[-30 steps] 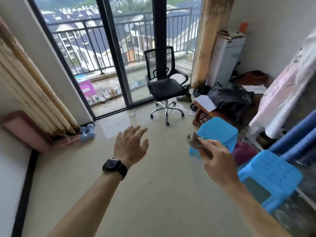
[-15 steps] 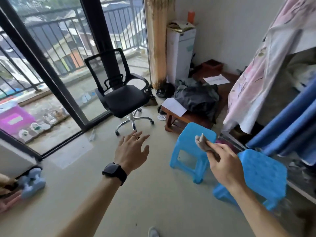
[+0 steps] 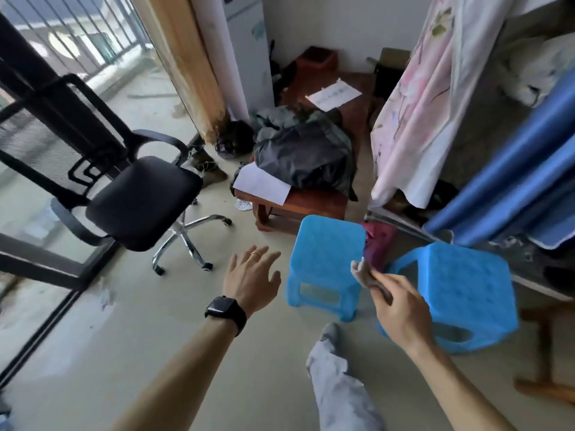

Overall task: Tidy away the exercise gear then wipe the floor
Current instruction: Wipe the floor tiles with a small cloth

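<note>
**Above the beige floor, a rag pinched in the right hand**

Over the pale beige floor (image 3: 149, 343), two bare forearms reach forward from the bottom of the head view. The left hand (image 3: 252, 281) is held palm down with its back to the camera. Its fingers (image 3: 255, 259) are straight and spread apart, holding nothing and touching nothing. A thin gold ring (image 3: 255, 254) sits on one of them, and a black smartwatch (image 3: 225, 311) wraps the wrist. The hand hovers between the black mesh-backed office chair on chrome casters (image 3: 143, 197) and the nearer light-blue plastic stool (image 3: 326, 244).

The right hand (image 3: 401, 309) is raised beside it, its back also toward the camera. Its fingers (image 3: 395, 283) are curled and clamped with the thumb on a small crumpled grey-brown cloth (image 3: 364, 272). The cloth sticks up out of the grip, well off the floor, and shows in front of the gap between the nearer stool and a second light-blue plastic stool (image 3: 460, 293) to the right.

A leg in grey trousers and a grey sock (image 3: 339, 384) stands on the floor between the two forearms.

Beyond the stools is a low reddish wooden table. Its tabletop (image 3: 308, 197) carries a dark grey crumpled bag (image 3: 301, 157) and a white sheet of paper (image 3: 261, 185). To the right hangs a pink floral sheet (image 3: 413, 119), and beside it lean long blue rolled mats (image 3: 513, 169).
</note>
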{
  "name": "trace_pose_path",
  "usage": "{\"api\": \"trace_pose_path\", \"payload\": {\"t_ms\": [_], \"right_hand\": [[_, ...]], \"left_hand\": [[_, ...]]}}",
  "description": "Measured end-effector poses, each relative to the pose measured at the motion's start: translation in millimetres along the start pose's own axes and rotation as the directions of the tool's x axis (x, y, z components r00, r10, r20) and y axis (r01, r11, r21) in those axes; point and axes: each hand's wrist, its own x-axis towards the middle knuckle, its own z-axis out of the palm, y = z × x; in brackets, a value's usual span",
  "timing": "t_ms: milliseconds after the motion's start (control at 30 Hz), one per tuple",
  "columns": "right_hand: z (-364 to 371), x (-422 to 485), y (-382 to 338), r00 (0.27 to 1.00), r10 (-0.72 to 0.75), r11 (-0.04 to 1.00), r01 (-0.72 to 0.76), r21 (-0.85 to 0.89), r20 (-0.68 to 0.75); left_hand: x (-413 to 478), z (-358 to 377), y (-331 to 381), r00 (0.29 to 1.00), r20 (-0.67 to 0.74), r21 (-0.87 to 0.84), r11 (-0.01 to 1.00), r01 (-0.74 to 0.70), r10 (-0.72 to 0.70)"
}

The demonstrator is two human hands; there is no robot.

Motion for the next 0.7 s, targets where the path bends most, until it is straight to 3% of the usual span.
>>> {"api": "trace_pose_path", "payload": {"t_ms": [233, 433, 600, 700], "right_hand": [[73, 106, 42, 0.975, 0.167, 0.984, -0.156, -0.080, 0.146], [156, 162, 91, 0.914, 0.295, 0.950, -0.249, -0.190, 0.278], [211, 197, 132, 0.912, 0.304, 0.940, -0.241, -0.240, 0.275], [240, 221, 156, 0.931, 0.277, 0.949, -0.226, -0.218, 0.239]], "left_hand": [[123, 38, 10, 0.970, 0.241, -0.038, 0.999, -0.026, 0.034], [214, 124, 12, 0.919, 0.392, -0.032, 0.999, -0.028, 0.038], [275, 206, 7, 0.867, 0.495, 0.010, 0.997, -0.077, 0.062], [306, 244, 2, 0.884, 0.460, 0.018, 0.995, -0.103, 0.083]]}}
